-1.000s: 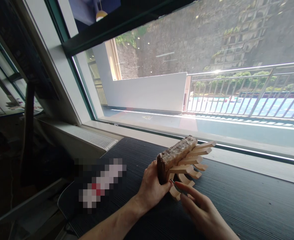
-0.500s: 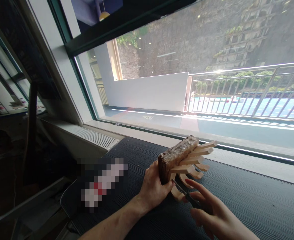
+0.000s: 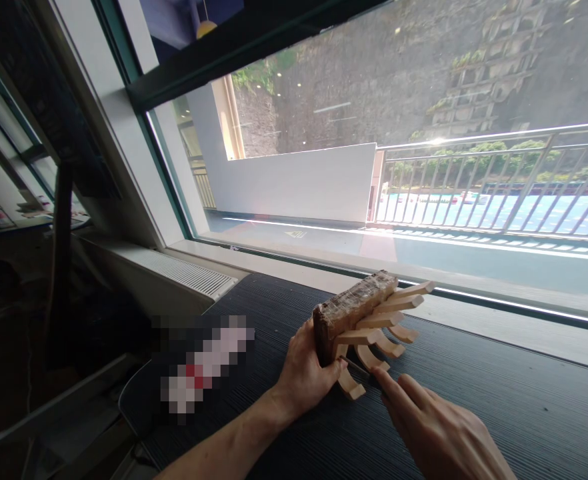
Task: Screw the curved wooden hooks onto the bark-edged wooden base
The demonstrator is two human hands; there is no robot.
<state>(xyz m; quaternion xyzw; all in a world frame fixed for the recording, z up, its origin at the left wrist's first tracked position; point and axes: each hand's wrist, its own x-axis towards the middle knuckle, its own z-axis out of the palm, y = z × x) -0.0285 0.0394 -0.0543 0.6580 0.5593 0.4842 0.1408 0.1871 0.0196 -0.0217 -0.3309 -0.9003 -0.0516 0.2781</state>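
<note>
My left hand [image 3: 305, 370] grips the near end of a brown block [image 3: 351, 312] wrapped in clear film, held on edge against a wooden rack [image 3: 374, 333] of curved slats that stands on the dark ribbed table [image 3: 499, 400]. My right hand [image 3: 434, 430] is closed around a thin dark tool [image 3: 357, 367], whose tip touches the lower near corner of the block. What kind of tool it is I cannot make out.
A pixelated red and white object [image 3: 201, 363] lies on the table to the left. A large window [image 3: 374, 147] and its sill [image 3: 474, 303] run along the far edge. A vent grille [image 3: 184, 273] sits at left below the frame.
My right hand has turned over, from palm up with spread fingers to knuckles up, and has brought the thin tool back to the block's corner. My left hand and the block stay put.
</note>
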